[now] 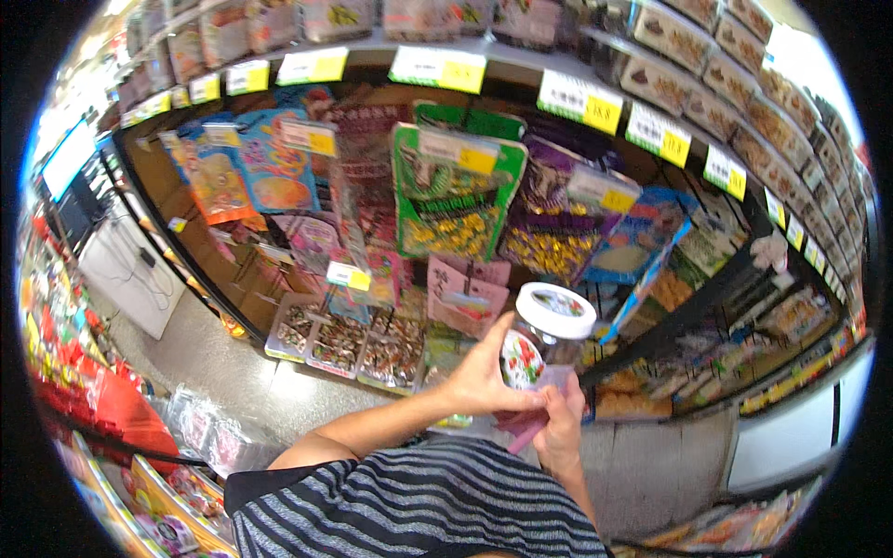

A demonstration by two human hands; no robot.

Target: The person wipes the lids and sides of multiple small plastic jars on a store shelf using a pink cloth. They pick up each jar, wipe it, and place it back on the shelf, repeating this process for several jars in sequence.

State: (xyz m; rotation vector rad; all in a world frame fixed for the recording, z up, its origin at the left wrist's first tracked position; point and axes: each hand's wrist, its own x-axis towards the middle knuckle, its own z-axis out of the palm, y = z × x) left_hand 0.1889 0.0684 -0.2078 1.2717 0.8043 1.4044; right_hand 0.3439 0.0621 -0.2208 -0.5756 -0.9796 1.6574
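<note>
A clear plastic jar (554, 345) with a white screw lid (556, 310) is tilted in front of my body. Its lid and side carry round labels with pictures of red fruit. My left hand (483, 376) grips the jar from the left, thumb low and fingers up along its side. Below it, my right hand (560, 422) pinches a pinkish-purple cloth (520, 425) against the lower part of the jar. The jar's base is hidden behind the cloth and fingers.
Ahead, bagged sweets such as a green bag (457, 195) and a purple bag (565, 216) hang on a rack. Above runs a shelf edge (516, 56) with price tags and plastic boxes. Trays of wrapped sweets (338, 345) sit low. Plastic-wrapped goods (209, 432) lie at left.
</note>
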